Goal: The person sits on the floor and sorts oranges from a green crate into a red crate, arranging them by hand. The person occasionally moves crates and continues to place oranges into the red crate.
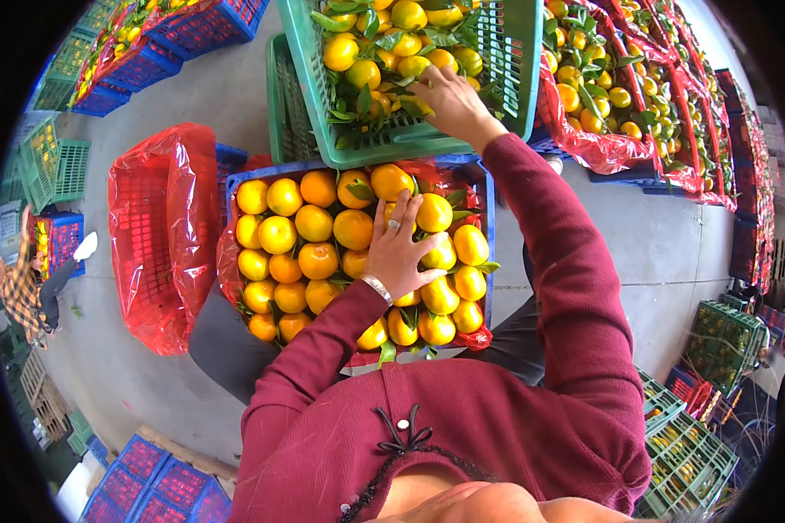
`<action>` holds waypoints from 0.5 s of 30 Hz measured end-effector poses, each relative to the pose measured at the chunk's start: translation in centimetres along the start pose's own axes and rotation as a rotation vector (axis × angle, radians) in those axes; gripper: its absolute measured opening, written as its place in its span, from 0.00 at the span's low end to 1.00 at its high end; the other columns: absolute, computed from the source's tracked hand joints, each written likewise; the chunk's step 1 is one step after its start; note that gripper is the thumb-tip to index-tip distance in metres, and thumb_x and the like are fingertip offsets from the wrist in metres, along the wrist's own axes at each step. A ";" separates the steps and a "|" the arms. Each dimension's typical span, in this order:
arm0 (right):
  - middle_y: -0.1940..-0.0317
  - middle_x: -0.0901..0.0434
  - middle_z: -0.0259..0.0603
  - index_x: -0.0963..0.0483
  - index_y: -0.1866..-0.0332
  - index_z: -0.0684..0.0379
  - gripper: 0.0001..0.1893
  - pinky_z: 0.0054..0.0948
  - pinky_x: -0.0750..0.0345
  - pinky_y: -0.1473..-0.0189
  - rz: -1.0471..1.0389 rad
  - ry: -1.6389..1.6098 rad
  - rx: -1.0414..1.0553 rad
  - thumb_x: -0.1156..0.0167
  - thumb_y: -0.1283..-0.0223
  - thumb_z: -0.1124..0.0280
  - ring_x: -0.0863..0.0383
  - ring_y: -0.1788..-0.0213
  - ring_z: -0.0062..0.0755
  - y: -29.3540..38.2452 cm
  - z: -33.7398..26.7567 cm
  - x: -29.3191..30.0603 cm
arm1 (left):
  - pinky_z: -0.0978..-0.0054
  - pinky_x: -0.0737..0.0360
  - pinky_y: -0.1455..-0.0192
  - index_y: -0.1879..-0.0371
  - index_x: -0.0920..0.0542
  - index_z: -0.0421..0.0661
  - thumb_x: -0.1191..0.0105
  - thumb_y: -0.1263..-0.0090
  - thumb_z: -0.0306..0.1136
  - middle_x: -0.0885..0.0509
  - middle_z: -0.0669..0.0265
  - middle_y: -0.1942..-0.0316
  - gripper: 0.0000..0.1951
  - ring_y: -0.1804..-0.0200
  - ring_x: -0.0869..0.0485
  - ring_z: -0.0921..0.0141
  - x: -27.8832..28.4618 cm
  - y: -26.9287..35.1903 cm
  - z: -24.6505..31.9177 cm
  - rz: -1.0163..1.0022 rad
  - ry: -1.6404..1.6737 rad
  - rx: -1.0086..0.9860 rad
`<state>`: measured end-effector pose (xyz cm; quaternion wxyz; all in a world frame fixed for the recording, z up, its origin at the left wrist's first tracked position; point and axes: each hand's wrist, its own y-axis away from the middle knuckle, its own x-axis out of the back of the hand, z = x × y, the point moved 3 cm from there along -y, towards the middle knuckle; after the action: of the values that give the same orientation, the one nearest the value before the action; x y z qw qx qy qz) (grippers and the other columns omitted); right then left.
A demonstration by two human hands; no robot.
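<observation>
My left hand [400,245], with a ring and a bracelet, rests on rows of mandarins [317,260] in a blue plastic crate [490,261] lined with red film. Its fingers are apart and it lies across the fruit. Beyond, my right hand [454,101] reaches into a green plastic crate [366,155] among loose leafy mandarins [364,74]. Its fingertips touch a yellow-green mandarin [417,106] and some leaves; whether they grip it is hidden. The rows in the blue crate are neatly set, with leaves and red film showing at the right side.
Left stands an open crate lined with red film [147,242]. Filled red-lined crates [602,140] stand at the right. Another green crate [288,111] sits below the tilted one. Stacked blue crates [150,480] stand lower left. A person in a checked shirt [23,297] is at far left.
</observation>
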<state>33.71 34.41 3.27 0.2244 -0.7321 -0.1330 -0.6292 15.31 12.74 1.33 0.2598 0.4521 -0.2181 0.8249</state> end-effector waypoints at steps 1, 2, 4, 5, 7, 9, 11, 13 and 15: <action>0.35 0.26 0.49 0.19 0.34 0.53 0.28 0.48 0.21 0.35 0.093 0.009 0.028 0.30 0.45 0.72 0.25 0.32 0.54 1.4 0.4 1.4 | 0.32 0.56 0.15 0.43 0.12 0.67 0.20 0.54 0.52 0.39 0.51 0.17 0.33 0.12 0.49 0.47 0.1 -0.1 0.2 0.008 -0.005 -0.005; 0.30 0.28 0.52 0.19 0.33 0.54 0.31 0.48 0.24 0.30 0.227 -0.061 0.077 0.28 0.47 0.71 0.26 0.30 0.57 2.9 1.0 2.2 | 0.33 0.56 0.14 0.42 0.12 0.68 0.21 0.53 0.53 0.39 0.51 0.17 0.32 0.12 0.49 0.47 0.2 -0.3 0.3 -0.010 -0.010 0.006; 0.29 0.28 0.55 0.22 0.32 0.59 0.27 0.43 0.17 0.39 0.326 -0.402 -0.007 0.34 0.40 0.77 0.17 0.40 0.53 6.1 1.3 4.2 | 0.34 0.56 0.14 0.42 0.12 0.69 0.21 0.51 0.54 0.39 0.51 0.18 0.32 0.12 0.50 0.48 0.2 -0.2 0.3 0.003 -0.019 0.008; 0.30 0.26 0.56 0.23 0.31 0.61 0.27 0.41 0.15 0.44 0.322 -0.581 -0.092 0.36 0.38 0.79 0.13 0.44 0.52 7.8 0.8 5.4 | 0.34 0.56 0.14 0.42 0.12 0.69 0.21 0.51 0.54 0.38 0.52 0.18 0.32 0.12 0.50 0.48 0.1 -0.1 0.1 0.010 -0.025 0.015; 0.32 0.24 0.56 0.26 0.29 0.61 0.28 0.38 0.13 0.51 0.213 -0.705 -0.214 0.40 0.36 0.82 0.11 0.50 0.50 11.0 0.1 6.2 | 0.36 0.55 0.13 0.42 0.13 0.70 0.22 0.50 0.55 0.38 0.51 0.18 0.31 0.12 0.50 0.48 -0.1 -0.2 0.2 0.014 -0.031 0.016; 0.37 0.20 0.57 0.27 0.28 0.61 0.28 0.43 0.14 0.46 0.186 -0.618 -0.182 0.45 0.36 0.84 0.12 0.49 0.56 12.1 -0.4 6.7 | 0.36 0.55 0.13 0.41 0.13 0.71 0.22 0.49 0.55 0.37 0.51 0.18 0.31 0.12 0.50 0.48 0.0 -0.3 0.3 0.011 -0.050 0.018; 0.42 0.17 0.59 0.25 0.30 0.63 0.27 0.46 0.15 0.43 0.266 -0.458 -0.092 0.47 0.37 0.85 0.12 0.48 0.59 11.5 1.0 4.7 | 0.36 0.54 0.14 0.41 0.13 0.71 0.21 0.50 0.54 0.37 0.51 0.18 0.32 0.12 0.49 0.48 0.0 -0.5 0.1 0.025 -0.043 -0.005; 0.47 0.14 0.61 0.23 0.34 0.64 0.24 0.47 0.17 0.40 0.266 -0.532 -0.183 0.47 0.36 0.83 0.13 0.45 0.62 8.9 1.1 2.9 | 0.35 0.54 0.14 0.41 0.13 0.71 0.21 0.51 0.54 0.37 0.52 0.18 0.33 0.13 0.49 0.48 -0.1 -0.3 0.0 0.050 -0.053 -0.018; 0.47 0.14 0.60 0.22 0.35 0.64 0.22 0.43 0.16 0.40 0.181 -0.452 -0.243 0.46 0.34 0.81 0.12 0.45 0.60 5.8 0.5 1.5 | 0.35 0.54 0.14 0.42 0.12 0.68 0.21 0.51 0.53 0.37 0.52 0.18 0.32 0.13 0.48 0.48 -0.1 0.0 0.0 0.061 -0.058 -0.011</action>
<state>37.19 29.49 3.79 0.1548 -0.8845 -0.0375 -0.4385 15.32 12.76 1.24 0.2303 0.4677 -0.2437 0.8178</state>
